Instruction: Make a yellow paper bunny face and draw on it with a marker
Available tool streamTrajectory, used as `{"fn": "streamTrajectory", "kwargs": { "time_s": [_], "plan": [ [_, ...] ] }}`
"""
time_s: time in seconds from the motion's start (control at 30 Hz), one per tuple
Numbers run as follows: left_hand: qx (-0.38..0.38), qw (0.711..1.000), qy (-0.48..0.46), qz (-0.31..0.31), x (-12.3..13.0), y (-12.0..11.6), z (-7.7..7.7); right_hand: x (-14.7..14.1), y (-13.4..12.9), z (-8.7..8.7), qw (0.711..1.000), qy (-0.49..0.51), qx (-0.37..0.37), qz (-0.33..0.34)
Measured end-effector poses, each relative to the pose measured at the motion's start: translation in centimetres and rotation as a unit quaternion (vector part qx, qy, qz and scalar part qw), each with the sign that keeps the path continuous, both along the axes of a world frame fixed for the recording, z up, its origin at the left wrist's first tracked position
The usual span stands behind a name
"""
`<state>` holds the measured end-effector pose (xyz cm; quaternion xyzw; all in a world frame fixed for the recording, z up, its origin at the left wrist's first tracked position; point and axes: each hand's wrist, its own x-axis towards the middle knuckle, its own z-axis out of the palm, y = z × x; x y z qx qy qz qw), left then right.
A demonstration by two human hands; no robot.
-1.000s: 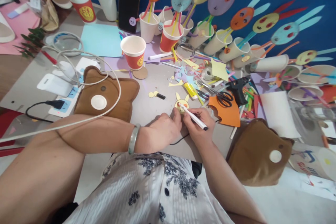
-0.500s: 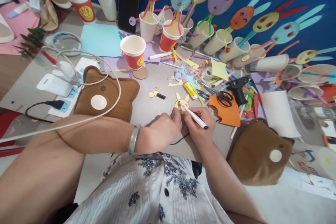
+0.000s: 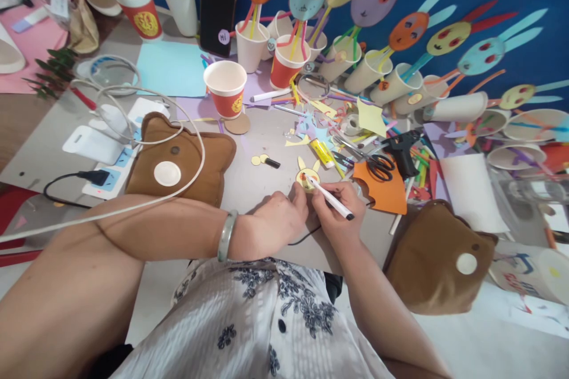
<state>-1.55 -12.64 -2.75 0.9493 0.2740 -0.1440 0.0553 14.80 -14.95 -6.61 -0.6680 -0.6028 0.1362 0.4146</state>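
Note:
A small yellow paper rabbit head with two ears and orange eyes lies on the table before me. My left hand is closed at its lower edge, fingertips pressing it down. In my right hand is a white marker, pinched like a pen, its tip at the rabbit's face and its black end towards me. Dark marks show on the face. Just left lies the black marker cap, beside small yellow paper discs. A yellow glue tube rests beyond the rabbit head.
Scissors, a black glue gun, orange paper and paper scraps lie to the right. A red-and-white paper cup stands ahead. Paper rabbit figures in cups line the back. Brown cushions flank me; a white cable crosses the left arm.
The marker tip has shifted very slightly over the rabbit's face, and more dark marking shows there. Both hands stay almost in place.

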Motion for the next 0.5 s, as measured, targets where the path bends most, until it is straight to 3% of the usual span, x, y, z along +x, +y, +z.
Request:
{"fn": "streamTrajectory", "kwargs": {
  "time_s": [0.2,0.5],
  "plan": [
    [-0.026,1.0,-0.006,0.013,0.0,0.12,0.36,-0.12,0.1,0.08,1.0,0.004,-0.002,0.006],
    [-0.012,1.0,-0.021,0.014,0.05,-0.13,-0.26,-0.07,0.09,0.15,1.0,0.008,0.027,-0.008]
  ]
}}
